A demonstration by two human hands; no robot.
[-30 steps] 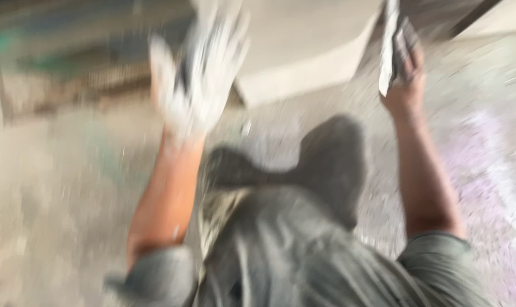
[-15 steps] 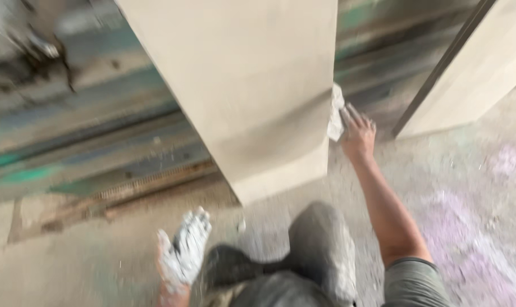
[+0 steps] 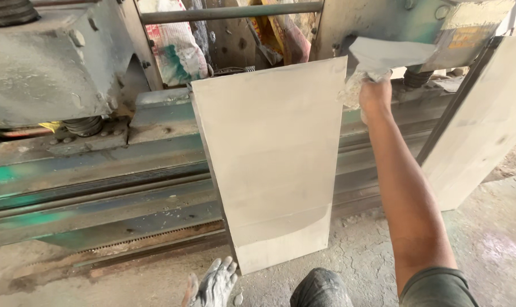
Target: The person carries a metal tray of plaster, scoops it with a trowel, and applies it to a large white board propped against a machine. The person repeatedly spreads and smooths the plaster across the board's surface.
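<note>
Leaning upright against a long green and grey machine bed (image 3: 98,187), a pale rectangular stone slab (image 3: 272,165) stands on the dusty concrete floor (image 3: 360,256), its lowest band a slightly lighter shade than the rest. The right hand (image 3: 374,94) is raised to the slab's top right corner, with its fingers closed around a crumpled, dust-grey cloth (image 3: 383,59) that fans out above the fist and sits against the slab's upper edge. The right forearm runs down from there to a grey sleeve (image 3: 440,287) at the bottom of the view. The left hand (image 3: 212,284), coated in pale dust, hangs low near the slab's bottom left corner, its fingers spread loosely and holding nothing; it is apart from the slab. A dark-clothed knee (image 3: 320,287) shows just beside it. A second pale slab (image 3: 479,125) leans to the right, well apart from the first. Behind the machine stand printed sacks (image 3: 175,48) under a horizontal metal bar (image 3: 229,11).
</note>
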